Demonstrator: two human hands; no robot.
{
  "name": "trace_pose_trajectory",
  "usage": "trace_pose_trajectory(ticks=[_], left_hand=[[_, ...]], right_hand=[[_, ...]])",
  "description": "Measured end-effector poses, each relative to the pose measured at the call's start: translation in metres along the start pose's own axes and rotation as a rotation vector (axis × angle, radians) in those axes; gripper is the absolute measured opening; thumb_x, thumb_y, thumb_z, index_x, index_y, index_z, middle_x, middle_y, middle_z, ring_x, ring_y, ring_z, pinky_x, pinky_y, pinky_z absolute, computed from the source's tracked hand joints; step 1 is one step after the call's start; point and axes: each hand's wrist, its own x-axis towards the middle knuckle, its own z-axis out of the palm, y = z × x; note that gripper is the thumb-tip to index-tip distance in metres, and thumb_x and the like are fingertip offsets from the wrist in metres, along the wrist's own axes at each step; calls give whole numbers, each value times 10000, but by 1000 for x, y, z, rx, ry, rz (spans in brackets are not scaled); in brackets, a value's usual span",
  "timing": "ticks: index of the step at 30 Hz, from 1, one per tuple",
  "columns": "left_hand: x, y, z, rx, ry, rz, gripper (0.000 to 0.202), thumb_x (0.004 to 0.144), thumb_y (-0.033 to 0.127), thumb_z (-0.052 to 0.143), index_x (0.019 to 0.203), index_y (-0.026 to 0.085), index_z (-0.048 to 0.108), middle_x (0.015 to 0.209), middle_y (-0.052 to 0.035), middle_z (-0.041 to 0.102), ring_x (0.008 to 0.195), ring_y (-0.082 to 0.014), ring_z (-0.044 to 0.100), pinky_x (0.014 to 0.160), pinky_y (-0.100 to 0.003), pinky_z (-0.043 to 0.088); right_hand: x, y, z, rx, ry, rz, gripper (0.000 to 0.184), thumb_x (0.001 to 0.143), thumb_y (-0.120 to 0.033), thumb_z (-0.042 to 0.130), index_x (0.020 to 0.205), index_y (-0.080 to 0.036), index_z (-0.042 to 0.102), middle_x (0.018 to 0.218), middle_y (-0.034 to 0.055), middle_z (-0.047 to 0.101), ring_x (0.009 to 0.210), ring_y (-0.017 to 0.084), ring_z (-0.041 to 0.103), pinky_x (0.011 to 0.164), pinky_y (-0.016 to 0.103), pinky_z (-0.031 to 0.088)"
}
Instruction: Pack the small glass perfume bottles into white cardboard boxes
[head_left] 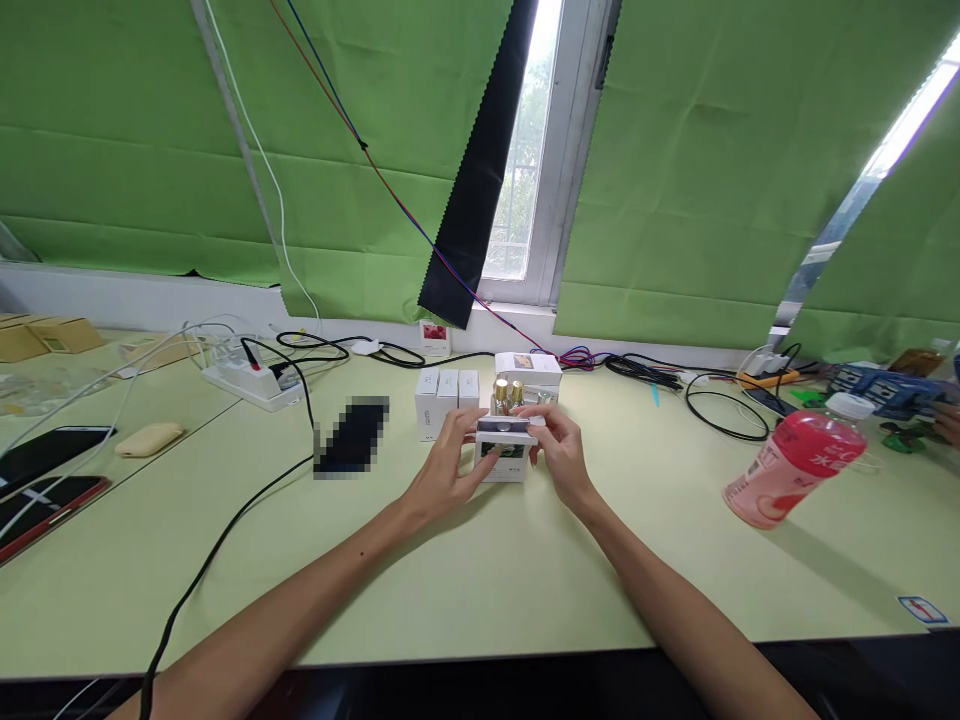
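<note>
A small white box (501,468) with a dark picture on its front stands upright on the table between my hands. My left hand (450,468) grips its left side, with the thumb across the front. On the right, the fingers of my right hand (561,455) pinch the upper edge near the top flap (504,425), which looks raised. What lies inside the box is hidden. Just behind it show small bottles with gold caps (517,390). Several slim white boxes (427,410) stand in a row left of them, and a larger white box (527,368) is behind.
A pink drink bottle (796,462) stands at right. Leftward are a pixelated dark object (351,438), a power strip (251,385), a cream case (150,439) and phones (45,510). Cables (420,360) run along the wall. Another person's hand (948,420) shows at far right.
</note>
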Motion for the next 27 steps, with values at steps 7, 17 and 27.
trace_pose_trajectory(ticks=[7,17,27], left_hand=[[-1,0,-2,100,-27,32,436,964,259,593,1372,293,443,1322,-112,479,1170,-219,558,980,-401,535],[-1,3,-4,177,-56,6,362,956,250,600,1306,264,509,1346,-124,463,1269,-249,532,1011,-390,519],[1,4,-3,168,-59,-12,326,947,241,604,1263,256,528,1322,-120,465,1251,-244,533,1005,-392,522]], right_hand=[[0,2,0,3,5,-2,148,764,-270,586,825,-194,698,1055,73,720,758,181,609,444,232,438],[1,1,1,-7,7,-4,161,753,-251,573,799,-199,718,1048,74,723,731,176,601,445,239,427],[0,2,0,4,-3,-19,170,763,-254,562,778,-194,720,1038,78,726,729,164,596,470,236,431]])
